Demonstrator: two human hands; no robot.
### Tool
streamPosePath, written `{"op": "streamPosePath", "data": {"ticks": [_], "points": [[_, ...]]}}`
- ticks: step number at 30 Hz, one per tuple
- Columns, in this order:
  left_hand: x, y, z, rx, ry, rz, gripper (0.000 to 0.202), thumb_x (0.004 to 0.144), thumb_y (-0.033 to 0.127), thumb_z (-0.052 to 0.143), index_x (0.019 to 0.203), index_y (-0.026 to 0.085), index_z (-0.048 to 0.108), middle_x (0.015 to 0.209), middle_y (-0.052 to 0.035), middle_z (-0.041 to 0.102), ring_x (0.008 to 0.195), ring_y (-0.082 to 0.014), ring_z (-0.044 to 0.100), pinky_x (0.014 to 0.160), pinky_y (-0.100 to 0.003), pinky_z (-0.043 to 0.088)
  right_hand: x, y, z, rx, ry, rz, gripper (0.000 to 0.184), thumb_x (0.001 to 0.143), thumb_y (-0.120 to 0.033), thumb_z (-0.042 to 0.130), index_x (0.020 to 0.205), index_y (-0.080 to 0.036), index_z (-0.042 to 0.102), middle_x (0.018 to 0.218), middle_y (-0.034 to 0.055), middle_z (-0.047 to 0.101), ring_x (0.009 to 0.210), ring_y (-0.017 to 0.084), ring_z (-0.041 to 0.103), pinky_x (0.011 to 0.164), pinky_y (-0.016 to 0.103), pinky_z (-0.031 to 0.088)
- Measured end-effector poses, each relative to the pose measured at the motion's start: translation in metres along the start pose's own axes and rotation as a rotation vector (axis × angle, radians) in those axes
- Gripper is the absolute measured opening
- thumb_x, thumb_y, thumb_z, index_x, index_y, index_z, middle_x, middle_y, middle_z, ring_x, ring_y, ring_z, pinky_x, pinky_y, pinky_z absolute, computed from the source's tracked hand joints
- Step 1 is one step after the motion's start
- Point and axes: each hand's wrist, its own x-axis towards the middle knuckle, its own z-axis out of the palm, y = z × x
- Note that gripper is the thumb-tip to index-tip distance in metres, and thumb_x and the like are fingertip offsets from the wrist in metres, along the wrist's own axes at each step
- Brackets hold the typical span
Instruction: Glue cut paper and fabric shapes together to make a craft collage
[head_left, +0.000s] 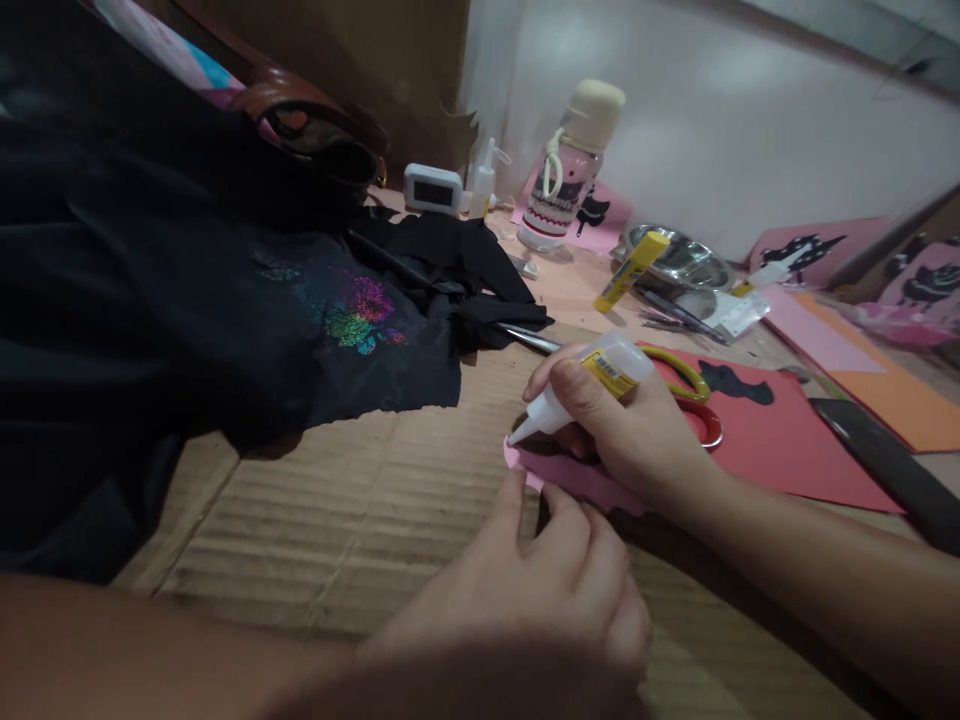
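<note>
On cardboard, I had the left hand, fingers curled, holding a cut pink paper strip by its near edge. The right hand was closed around a glue bottle, nozzle at the strip's left end. Gluing looked barely begun. Right of that, a black cut-out lay on red paper, bonded or loose I could not tell; a black-on-pink card appeared finished.

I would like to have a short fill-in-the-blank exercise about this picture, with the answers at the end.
1. The right hand holds a squeeze bottle with a ____ label.
2. The left hand touches a paper strip, which is ____.
3. One loop of the scissors is yellow; the other is ____.
Missing words: yellow; pink; red.
</note>
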Motion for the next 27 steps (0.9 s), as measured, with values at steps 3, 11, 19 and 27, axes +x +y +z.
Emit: {"op": "streamPosePath", "data": {"ticks": [3,11,19,27], "points": [[0.0,0.0,-0.001,0.0,-0.013,0.008,0.037,0.107,0.03,0.039,0.112,0.017,0.074,0.106,-0.0083,0.078,0.097,-0.0289,0.071,0.086,-0.05,0.062,0.0,-0.003,-0.001,0.02,-0.009,-0.033,0.052,0.082,-0.072,0.072,0.079,-0.021,0.064,0.061,-0.0039,0.056,0.047,0.01,0.045,0.041,0.024,0.033],[0.0,0.0,0.005,0.009,0.043,0.01,0.04,0.109,0.036,0.039,0.109,0.017,0.074,0.101,-0.0081,0.079,0.09,-0.0264,0.072,0.084,-0.048,0.063,0.001,-0.006,-0.011,-0.044,-0.05,-0.156,0.03,0.091,-0.045,0.074,0.113,-0.027,0.064,0.082,-0.0003,0.064,0.064,0.016,0.059,0.052,0.027,0.046],[0.002,0.0,0.005,0.038,0.04,0.008,0.033,0.107,0.03,0.044,0.11,0.018,0.074,0.1,-0.0072,0.079,0.092,-0.0275,0.073,0.085,-0.048,0.061,-0.003,-0.008,-0.009,0.055,-0.029,-0.111,0.033,0.087,-0.045,0.077,0.089,-0.028,0.05,0.07,-0.0061,0.053,0.052,0.012,0.049,0.048,0.026,0.044],[0.001,0.001,0.004,0.03,0.042,-0.009,0.034,0.105,0.022,0.042,0.107,0.018,0.075,0.101,-0.0063,0.079,0.092,-0.0261,0.073,0.086,-0.046,0.062,0.001,0.0,-0.007,0.03,-0.119,-0.08,0.057,0.08,-0.082,0.064,0.085,-0.026,0.055,0.071,-0.0016,0.055,0.057,0.015,0.052,0.051,0.029,0.045]]}}
